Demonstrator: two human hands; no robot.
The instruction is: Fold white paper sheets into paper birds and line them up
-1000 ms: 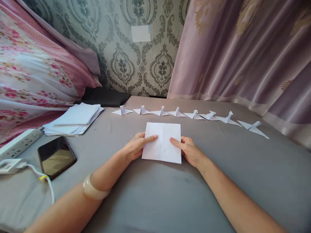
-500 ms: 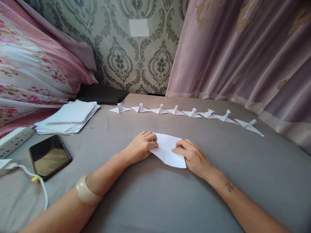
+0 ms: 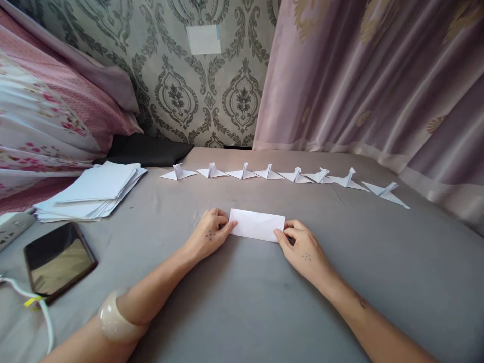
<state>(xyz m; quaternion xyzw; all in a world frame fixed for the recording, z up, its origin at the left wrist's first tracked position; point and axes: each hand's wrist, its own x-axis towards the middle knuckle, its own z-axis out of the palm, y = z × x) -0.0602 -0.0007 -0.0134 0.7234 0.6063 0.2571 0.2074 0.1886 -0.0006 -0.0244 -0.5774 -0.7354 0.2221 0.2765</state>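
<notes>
A white sheet of paper, now a long narrow rectangle that looks folded over, is held between my two hands above the grey cloth surface. My left hand pinches its left end, thumb on the near face. At the right end, my right hand grips the lower corner between thumb and fingers. Beyond the paper, several folded white paper birds with flat wings and raised middles stand in a row across the surface.
To the left lies a stack of white paper. Nearer are a phone, a white cable and a power strip. A black flat item rests by the patterned wall. Pink curtains hang behind at the right.
The paper has gone from a wider, slightly bent sheet to a narrow strip. Both hands have shifted to its ends, and the view has turned slightly right.
</notes>
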